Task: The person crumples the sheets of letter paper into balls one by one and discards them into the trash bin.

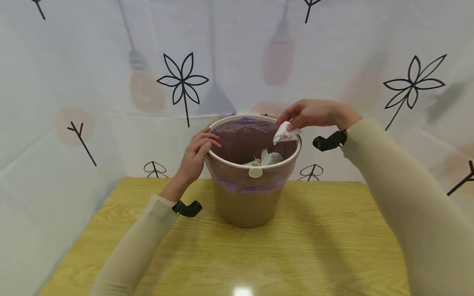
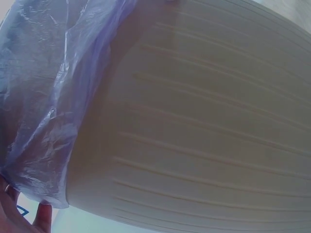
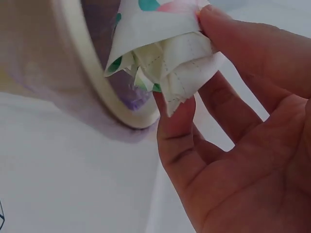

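A beige trash can (image 1: 244, 205) stands upright near the back of the table, lined with a thin purple plastic bag (image 1: 249, 187) folded over its rim. My left hand (image 1: 194, 154) holds the rim at the left side, fingers reaching over the edge. Above the right side of the opening, my right hand (image 1: 312, 114) pinches a folded white paper napkin (image 1: 285, 133) with pink and green print between thumb and fingers. In the right wrist view the napkin (image 3: 165, 58) shows crumpled layers at its loose end. Inside the can lie crumpled printed papers (image 1: 270, 158).
The wood-grain table (image 1: 237, 259) extends in front of the can. Close behind hangs a white cloth (image 1: 237, 53) printed with flowers and lamps. Dark bands (image 1: 329, 142) sit on both wrists.
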The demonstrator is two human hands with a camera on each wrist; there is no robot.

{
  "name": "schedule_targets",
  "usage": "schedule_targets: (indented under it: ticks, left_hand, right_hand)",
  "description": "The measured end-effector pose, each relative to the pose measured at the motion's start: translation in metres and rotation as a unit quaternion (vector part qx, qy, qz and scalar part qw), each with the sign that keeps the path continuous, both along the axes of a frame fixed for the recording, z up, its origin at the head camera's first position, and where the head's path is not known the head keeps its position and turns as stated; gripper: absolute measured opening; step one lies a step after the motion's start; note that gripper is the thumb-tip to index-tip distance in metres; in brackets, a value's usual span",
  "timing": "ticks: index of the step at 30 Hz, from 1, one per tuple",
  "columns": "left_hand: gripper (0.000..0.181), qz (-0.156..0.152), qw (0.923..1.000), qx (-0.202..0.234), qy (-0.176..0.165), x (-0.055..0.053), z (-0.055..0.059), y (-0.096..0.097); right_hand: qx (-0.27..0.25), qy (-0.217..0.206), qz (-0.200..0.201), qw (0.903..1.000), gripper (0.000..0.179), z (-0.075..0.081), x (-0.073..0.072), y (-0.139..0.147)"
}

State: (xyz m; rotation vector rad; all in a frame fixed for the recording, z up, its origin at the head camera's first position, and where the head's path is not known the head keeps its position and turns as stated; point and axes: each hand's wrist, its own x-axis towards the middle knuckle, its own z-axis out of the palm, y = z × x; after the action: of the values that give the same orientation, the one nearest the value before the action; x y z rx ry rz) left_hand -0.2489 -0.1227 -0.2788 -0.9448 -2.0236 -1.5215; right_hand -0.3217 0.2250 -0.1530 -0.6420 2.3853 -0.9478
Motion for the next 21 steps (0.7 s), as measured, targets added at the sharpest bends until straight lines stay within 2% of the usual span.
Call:
schedule_targets:
  ticks: [9,21]
  left_hand:
    - [0.031,0.003,1.0000,0.003,-0.004,0.000,0.000,0.000]
    - [0.030,0.003,1.0000,0.008,-0.002,0.001,0.000,0.000]
  right_hand:
    - [0.011,-0.022,0.004,0.9997,0.034,0.001,-0.010,-0.029]
    - [0.041,-0.049,0.059,0.9962,0.041,0.006,-0.015,-0.058]
